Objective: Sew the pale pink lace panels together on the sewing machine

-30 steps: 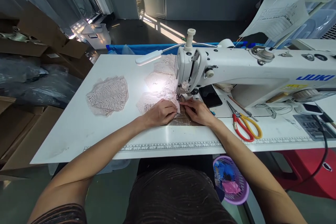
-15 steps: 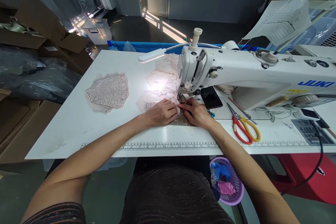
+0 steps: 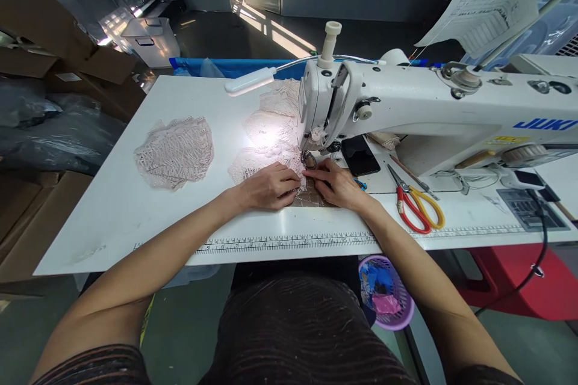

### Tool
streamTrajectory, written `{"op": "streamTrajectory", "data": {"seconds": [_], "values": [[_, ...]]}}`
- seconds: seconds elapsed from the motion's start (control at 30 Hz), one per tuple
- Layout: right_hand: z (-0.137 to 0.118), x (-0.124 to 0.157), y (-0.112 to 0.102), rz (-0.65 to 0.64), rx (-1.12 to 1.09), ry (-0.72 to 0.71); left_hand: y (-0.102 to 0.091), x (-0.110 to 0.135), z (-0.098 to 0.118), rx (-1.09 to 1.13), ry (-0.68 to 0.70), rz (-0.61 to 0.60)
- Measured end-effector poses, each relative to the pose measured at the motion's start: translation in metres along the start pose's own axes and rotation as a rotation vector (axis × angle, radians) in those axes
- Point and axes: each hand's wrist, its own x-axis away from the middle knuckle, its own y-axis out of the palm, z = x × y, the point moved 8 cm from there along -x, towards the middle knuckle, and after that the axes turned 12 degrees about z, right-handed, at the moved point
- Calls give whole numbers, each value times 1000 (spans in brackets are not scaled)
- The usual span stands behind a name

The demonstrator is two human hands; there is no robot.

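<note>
White ruler-marked tabletop (image 3: 108,210) mid-frame, left hand (image 3: 273,186) curled on pale-pink lace fabric (image 3: 250,161) at centre, right hand (image 3: 336,183) alongside, both grasps unclear, white sewing machine (image 3: 406,96) at right.

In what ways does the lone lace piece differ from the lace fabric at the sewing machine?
The lone lace piece lies untouched; the left hand rests on the lace fabric. The lace fabric is partly brightly lit; the lone lace piece is dimmer. Both look pale and lacy.

Scissors (image 3: 406,189) right of lace (image 3: 266,153)
</note>
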Motion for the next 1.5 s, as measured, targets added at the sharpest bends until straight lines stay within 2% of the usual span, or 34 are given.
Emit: {"op": "streamTrajectory", "data": {"seconds": [0.17,0.33,0.53,0.87,1.0,1.13,1.5], "values": [[0,1,3,-14,45,-20,-1,-1,3,-26,35,13],[-1,2,3,-25,83,-23,3,1,5,-44,62,-32],[-6,3,5,-71,158,-48,7,1,7,-5,46,-109],[-8,1,1,-112,147,-48,2,0,4,81,1,-118],[-9,1,1,-118,160,-53,2,-5,2,28,51,-175],[-10,1,3,-137,184,-46,1,-10,-3,-7,76,-177],[-10,-6,7,-170,264,-18,1,-4,-13,119,-31,-153]]}}
